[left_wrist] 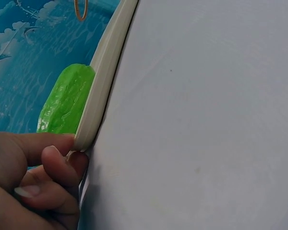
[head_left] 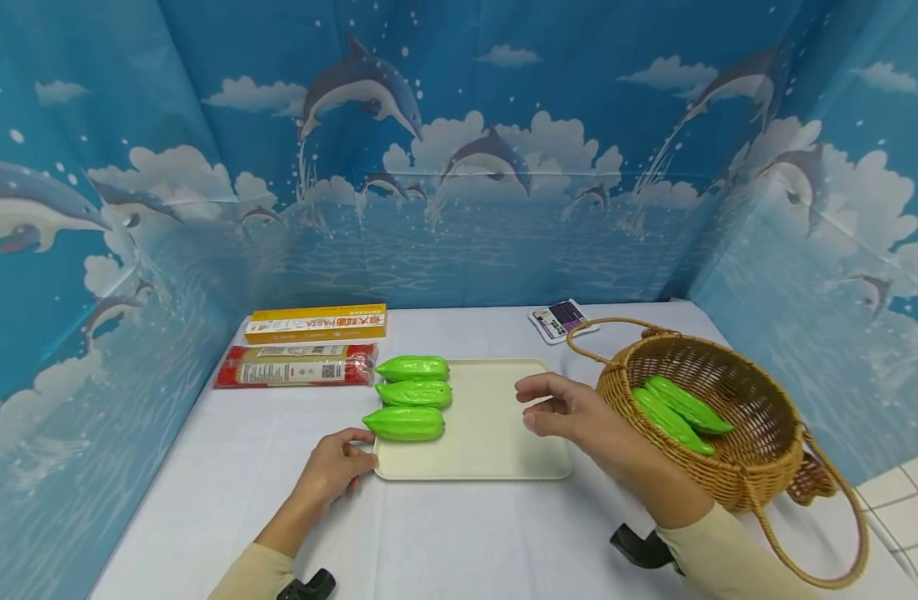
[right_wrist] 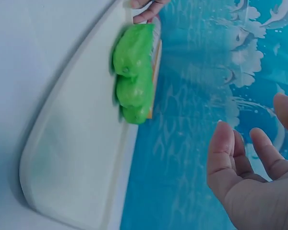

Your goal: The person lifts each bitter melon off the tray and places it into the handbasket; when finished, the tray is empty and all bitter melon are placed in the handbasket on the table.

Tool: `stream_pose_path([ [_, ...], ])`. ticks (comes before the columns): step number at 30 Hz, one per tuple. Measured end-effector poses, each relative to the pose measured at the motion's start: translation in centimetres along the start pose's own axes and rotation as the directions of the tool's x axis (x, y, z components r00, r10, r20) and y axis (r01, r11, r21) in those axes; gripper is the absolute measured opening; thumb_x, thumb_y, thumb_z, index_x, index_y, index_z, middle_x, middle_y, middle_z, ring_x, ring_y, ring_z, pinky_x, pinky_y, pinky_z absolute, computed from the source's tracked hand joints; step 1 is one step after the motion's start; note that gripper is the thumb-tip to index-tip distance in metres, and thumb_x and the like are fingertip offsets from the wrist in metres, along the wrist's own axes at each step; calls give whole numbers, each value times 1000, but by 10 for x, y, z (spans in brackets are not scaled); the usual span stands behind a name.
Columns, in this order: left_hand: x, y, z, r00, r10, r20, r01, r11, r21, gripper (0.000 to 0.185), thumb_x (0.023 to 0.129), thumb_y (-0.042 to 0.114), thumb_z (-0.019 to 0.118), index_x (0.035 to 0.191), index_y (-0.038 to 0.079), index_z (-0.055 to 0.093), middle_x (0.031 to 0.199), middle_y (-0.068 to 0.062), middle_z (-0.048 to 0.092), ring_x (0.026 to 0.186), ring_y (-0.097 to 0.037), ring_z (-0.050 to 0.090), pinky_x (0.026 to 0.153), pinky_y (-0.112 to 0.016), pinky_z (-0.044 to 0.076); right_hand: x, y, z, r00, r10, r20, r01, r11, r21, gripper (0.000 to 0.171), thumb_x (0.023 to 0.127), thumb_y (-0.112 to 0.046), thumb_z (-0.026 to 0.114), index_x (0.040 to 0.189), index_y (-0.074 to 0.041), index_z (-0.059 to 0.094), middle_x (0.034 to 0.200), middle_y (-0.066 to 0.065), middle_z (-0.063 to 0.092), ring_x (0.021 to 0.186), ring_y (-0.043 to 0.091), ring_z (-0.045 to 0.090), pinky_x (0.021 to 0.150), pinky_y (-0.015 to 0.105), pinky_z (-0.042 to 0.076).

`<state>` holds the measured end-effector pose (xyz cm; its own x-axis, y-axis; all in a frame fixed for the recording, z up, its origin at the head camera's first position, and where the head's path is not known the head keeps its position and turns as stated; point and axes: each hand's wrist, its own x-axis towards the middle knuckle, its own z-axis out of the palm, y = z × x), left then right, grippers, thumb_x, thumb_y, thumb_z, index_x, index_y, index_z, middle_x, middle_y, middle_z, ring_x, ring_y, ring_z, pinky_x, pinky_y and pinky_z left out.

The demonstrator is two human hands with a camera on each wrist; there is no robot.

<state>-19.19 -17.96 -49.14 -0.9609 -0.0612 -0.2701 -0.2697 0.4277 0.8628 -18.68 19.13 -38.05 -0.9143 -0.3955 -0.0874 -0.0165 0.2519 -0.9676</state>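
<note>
Head view, tray [head_left: 489, 433]: cream, rectangular, rounded corners, flat on the white table [head_left: 444, 533]; three glossy green gourds [head_left: 404, 423] in a row along its left edge.
Head view, left hand [head_left: 337, 468]: fingers curled at the tray's near-left corner.
Head view, right hand [head_left: 560, 408]: above the tray's right edge, fingers loosely spread, holding nothing.
Head view, basket [head_left: 759, 467]: wicker, right of the tray, two green gourds inside.
Left wrist view: thumb and fingers [left_wrist: 48, 165] pinch the tray rim [left_wrist: 103, 81].
Right wrist view: palm open, empty, over the tray.

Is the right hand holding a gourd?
No, the right hand hovers open above the tray, holding nothing.
</note>
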Motion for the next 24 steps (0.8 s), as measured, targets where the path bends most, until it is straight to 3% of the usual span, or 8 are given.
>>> stream_pose_path([
  [5,1,0,1,1000,5,-5,-5,1000,-3,38,86,6,74,123,3,66,82,-8,63,50,-15,49,47,-29,40,24,14,17,1000,1,21,-2,999,41,47,96,-17,71,137,-2,54,134,17,54,112,26,59,93,34,52],
  [11,1,0,2,1000,-9,-11,9,1000,-16,39,86,4,75,123,3,66,83,-8,63,51,-14,50,47,-28,40,53,26,38,998,56,21,-57,996,61,48,93,-13,71,138,-4,55,134,22,53,110,24,60,96,46,52],
  [24,1,-1,2,1000,-2,-10,2,1000,-20,37,86,3,76,122,3,66,80,-7,61,50,-14,49,46,-28,39,93,40,63,991,131,-4,-131,991,6,62,87,-12,78,144,-12,54,136,21,53,114,27,57,93,41,49],
])
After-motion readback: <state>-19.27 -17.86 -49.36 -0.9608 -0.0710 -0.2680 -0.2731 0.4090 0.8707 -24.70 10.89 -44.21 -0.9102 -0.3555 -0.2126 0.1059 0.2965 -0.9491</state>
